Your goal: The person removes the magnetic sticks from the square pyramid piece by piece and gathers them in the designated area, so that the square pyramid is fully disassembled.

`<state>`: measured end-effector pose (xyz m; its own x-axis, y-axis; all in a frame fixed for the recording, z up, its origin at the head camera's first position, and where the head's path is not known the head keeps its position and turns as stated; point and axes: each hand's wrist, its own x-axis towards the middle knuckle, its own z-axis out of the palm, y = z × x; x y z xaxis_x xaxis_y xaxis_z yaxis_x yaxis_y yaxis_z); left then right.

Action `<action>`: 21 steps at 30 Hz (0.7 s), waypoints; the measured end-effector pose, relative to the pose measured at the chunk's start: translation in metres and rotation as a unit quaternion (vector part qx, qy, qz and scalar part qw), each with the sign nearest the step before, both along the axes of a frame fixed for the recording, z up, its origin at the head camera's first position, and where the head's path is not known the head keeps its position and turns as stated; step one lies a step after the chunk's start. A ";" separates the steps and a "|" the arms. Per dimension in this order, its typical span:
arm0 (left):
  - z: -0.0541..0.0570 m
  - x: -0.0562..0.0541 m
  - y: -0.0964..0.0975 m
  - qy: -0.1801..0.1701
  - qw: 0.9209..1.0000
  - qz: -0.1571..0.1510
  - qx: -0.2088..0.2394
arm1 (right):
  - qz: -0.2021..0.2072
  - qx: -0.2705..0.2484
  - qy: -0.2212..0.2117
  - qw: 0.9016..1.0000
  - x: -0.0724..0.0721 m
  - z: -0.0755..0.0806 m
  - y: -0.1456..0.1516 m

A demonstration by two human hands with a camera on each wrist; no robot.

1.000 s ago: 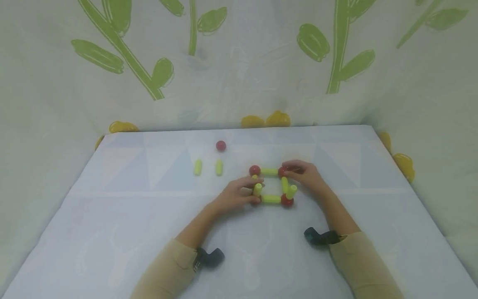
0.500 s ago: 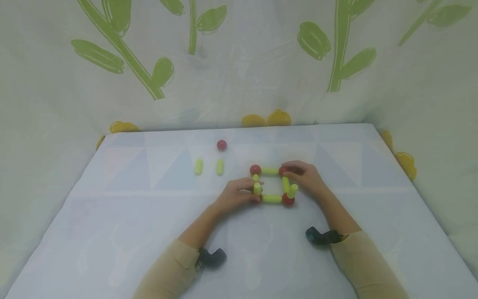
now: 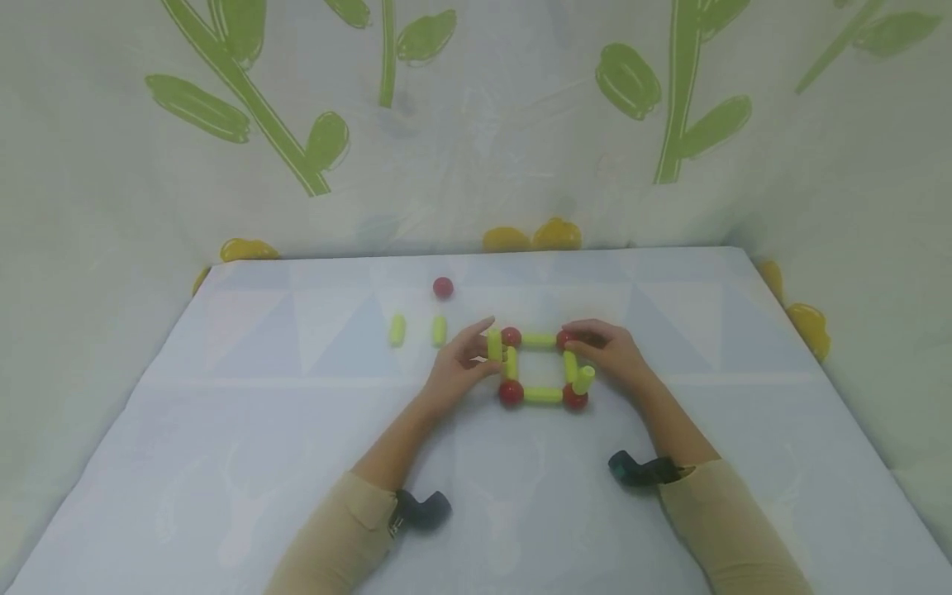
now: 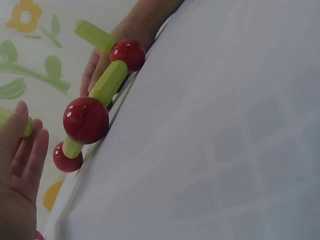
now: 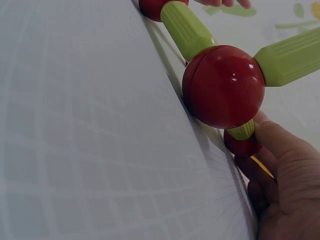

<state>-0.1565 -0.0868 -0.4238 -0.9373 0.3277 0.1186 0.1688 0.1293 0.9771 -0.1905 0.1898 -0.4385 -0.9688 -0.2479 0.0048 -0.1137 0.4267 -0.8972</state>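
Note:
Four-sided on the table lies a frame of yellow-green rods [image 3: 543,395] and red balls at its corners. My left hand [image 3: 452,365] holds a loose rod [image 3: 494,343] between thumb and fingers, left of the frame and apart from the front-left ball [image 3: 511,392]. In the left wrist view that rod [image 4: 6,117] is partly cut off by the edge. My right hand [image 3: 616,354] pinches the back-right ball [image 3: 564,340]; the right wrist view shows thumb and fingers around this ball [image 5: 242,144]. From the front-right ball [image 3: 575,397] another rod [image 3: 583,379] sticks up.
Behind and left of the frame, two more rods [image 3: 397,330] lie side by side on the white table [image 3: 297,463]. A single red ball [image 3: 443,287] sits beyond them. A leaf-patterned curtain [image 3: 506,149] stands behind the table.
My left hand has moved away from the front-left ball, backward and left, taking the rod with it. That ball now shows bare. My right hand stays at the back-right ball.

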 end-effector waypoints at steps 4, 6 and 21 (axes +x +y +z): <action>0.002 -0.003 -0.001 -0.020 0.999 -0.028 0.002 | 0.002 0.002 0.005 1.000 0.000 0.001 0.000; 0.003 -0.004 -0.003 -0.038 0.998 -0.043 -0.002 | 0.001 0.003 0.006 1.000 0.000 0.002 0.000; 0.006 -0.007 -0.026 -0.116 0.989 -0.071 -0.057 | 0.000 0.006 0.006 1.000 0.001 0.000 0.000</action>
<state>-0.1631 -0.1127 -0.4176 -0.8789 0.4561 -0.1398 -0.0339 0.2325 0.9720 -0.1900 0.1902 -0.4388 -0.9689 -0.2472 0.0134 -0.1239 0.4374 -0.8907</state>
